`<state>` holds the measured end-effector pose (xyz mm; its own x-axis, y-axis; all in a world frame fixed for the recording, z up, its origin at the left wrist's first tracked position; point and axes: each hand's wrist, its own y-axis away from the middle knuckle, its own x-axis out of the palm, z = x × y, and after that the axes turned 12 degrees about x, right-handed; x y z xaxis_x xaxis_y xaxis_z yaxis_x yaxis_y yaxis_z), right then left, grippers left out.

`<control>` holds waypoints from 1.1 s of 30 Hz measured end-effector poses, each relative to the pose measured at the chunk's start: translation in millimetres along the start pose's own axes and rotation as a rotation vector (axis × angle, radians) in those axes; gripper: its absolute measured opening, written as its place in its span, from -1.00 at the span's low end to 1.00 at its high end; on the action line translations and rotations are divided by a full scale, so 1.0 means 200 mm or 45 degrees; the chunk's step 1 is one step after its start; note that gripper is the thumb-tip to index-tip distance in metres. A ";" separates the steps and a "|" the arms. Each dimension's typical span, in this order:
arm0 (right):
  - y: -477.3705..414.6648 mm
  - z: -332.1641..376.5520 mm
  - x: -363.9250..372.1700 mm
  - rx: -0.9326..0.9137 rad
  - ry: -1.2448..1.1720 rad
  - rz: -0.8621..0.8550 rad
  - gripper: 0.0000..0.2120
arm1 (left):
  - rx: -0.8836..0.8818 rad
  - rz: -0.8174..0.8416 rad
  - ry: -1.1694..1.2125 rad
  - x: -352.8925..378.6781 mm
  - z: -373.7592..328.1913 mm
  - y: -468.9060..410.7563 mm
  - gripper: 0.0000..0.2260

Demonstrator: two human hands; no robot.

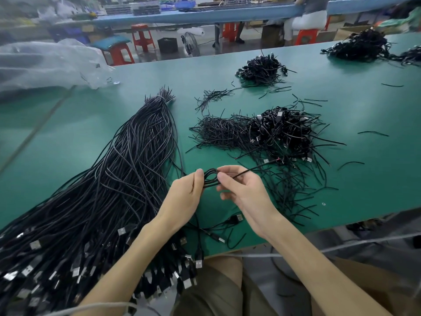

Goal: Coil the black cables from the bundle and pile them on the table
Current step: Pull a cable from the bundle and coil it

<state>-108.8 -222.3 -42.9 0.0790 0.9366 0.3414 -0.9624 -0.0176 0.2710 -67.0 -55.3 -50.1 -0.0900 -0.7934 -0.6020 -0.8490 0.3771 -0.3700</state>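
A long bundle of black cables lies across the left of the green table, its USB plugs hanging over the near edge. My left hand pinches a small black cable coil just above the table's front middle. My right hand pinches the same coil from the right, and the cable's free tail runs up to the right from between its fingers. A pile of coiled cables sits right of centre, beyond my hands.
Black twist ties lie heaped left of the pile, with loose ones scattered around. Smaller coil piles sit farther back and at the far right. A clear plastic bag lies at the back left. Red stools stand beyond the table.
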 end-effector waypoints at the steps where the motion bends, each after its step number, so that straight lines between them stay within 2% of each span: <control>1: 0.00 -0.01 0.00 -0.005 0.000 0.023 -0.81 | -0.013 -0.011 0.005 0.00 0.00 0.00 -0.56; 3: 0.01 -0.02 0.01 -0.013 -0.017 0.064 -0.76 | -0.031 -0.027 0.022 0.00 0.00 -0.01 -0.57; 6: 0.01 -0.02 0.01 -0.095 0.004 0.014 -0.78 | -0.040 -0.016 0.029 -0.01 0.01 0.00 -0.56; 11: 0.00 -0.01 0.03 -0.148 0.046 -0.049 -0.85 | -0.129 -0.005 0.436 -0.03 0.00 -0.01 -0.54; 14: 0.00 0.00 0.04 -0.097 -0.027 -0.047 -0.87 | -0.109 0.059 0.516 -0.03 -0.01 0.00 -0.51; 18: -0.01 0.04 0.04 -0.098 0.013 -0.092 -0.89 | -0.041 0.094 0.432 -0.04 -0.01 0.02 -0.57; 21: -0.01 0.08 0.03 -0.086 0.069 -0.117 -0.83 | -0.011 0.120 0.347 -0.04 -0.03 0.03 -0.58; 28: 0.00 0.08 0.01 -0.020 0.029 -0.122 -0.90 | -0.028 0.029 0.048 -0.01 -0.01 0.02 -0.54; 33: 0.02 0.07 0.03 -0.077 0.214 -0.131 -0.75 | -0.051 0.002 -0.097 0.00 0.01 0.02 -0.60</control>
<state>-108.3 -222.4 -27.7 0.1379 0.9777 0.1584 -0.9659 0.0973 0.2401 -69.1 -52.7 -53.6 -0.0524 -0.7536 -0.6552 -0.8691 0.3576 -0.3418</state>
